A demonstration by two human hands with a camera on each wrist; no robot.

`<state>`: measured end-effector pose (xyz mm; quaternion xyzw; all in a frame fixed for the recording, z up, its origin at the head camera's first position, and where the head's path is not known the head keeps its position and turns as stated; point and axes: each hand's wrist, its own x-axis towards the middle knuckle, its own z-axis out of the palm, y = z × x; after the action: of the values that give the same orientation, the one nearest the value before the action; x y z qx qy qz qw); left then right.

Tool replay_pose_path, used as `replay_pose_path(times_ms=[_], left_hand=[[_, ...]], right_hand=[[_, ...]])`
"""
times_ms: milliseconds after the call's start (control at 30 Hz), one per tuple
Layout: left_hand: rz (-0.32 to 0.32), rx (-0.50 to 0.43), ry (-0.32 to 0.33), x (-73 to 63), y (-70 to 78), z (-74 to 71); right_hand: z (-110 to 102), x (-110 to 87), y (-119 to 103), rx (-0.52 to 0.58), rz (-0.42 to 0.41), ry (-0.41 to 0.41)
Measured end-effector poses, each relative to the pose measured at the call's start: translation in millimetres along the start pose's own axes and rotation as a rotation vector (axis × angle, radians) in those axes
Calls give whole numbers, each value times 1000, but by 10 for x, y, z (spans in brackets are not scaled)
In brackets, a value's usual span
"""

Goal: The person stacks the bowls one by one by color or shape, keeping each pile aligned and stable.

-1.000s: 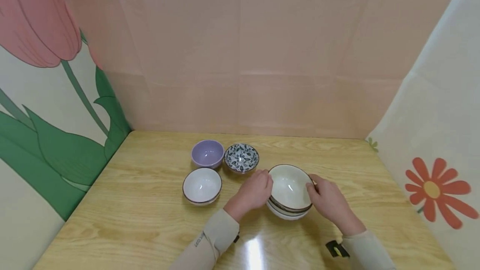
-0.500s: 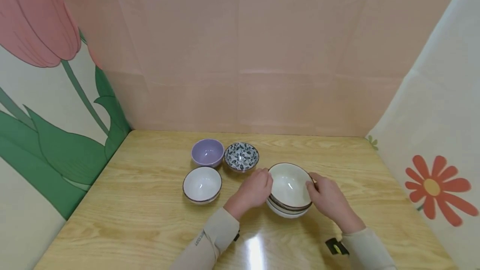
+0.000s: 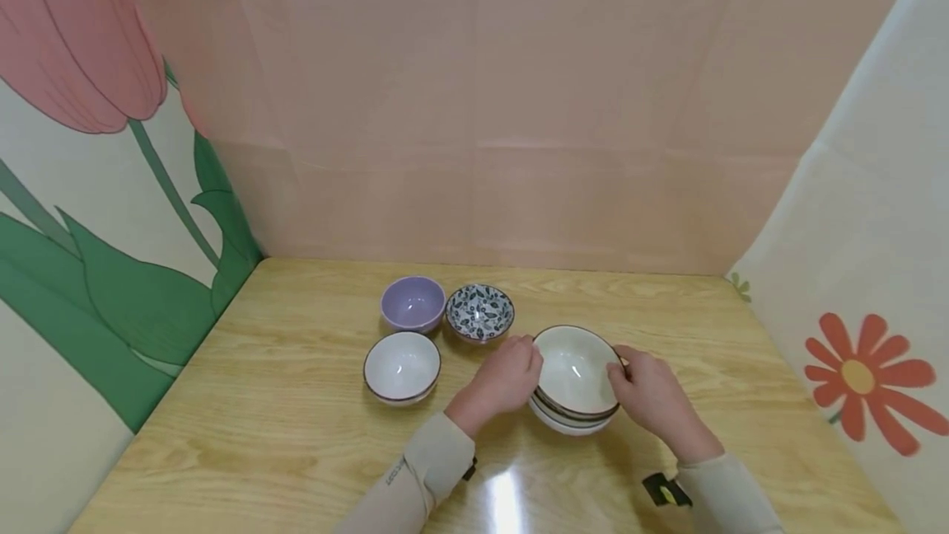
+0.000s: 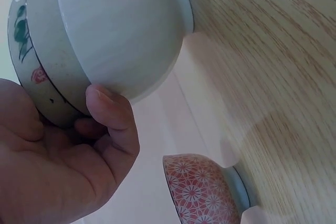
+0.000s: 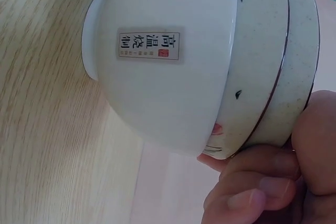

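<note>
A nested stack of bowls stands right of centre in the head view, a cream bowl (image 3: 574, 365) with a dark rim on top. Underneath sits a plain white bowl (image 4: 121, 30), its foot close to the table; a label (image 5: 148, 45) with characters is on its side. Two cream bowls with painted flowers rise above its rim. My left hand (image 3: 506, 375) grips the cream bowls at their left side, a fingertip right at the white bowl's rim. On the opposite side my right hand (image 3: 654, 394) holds the cream bowls, thumb over the top rim and fingers curled beneath.
Left of the stack on the wooden table (image 3: 245, 435) are a purple bowl (image 3: 413, 303), a bowl with a dark leaf pattern inside (image 3: 479, 313) and a white bowl with a dark rim (image 3: 402, 367). A red-patterned bowl exterior (image 4: 202, 190) shows in the left wrist view.
</note>
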<state>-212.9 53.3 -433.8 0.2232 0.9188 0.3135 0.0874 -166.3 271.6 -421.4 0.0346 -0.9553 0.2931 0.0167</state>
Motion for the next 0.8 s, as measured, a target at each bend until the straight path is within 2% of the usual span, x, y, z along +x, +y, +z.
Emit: replay_pose_path(times_ms=[800], left_hand=[[38,-8,11,-20,-23,13]], right_hand=[[38,-4,64,78,-48,33]])
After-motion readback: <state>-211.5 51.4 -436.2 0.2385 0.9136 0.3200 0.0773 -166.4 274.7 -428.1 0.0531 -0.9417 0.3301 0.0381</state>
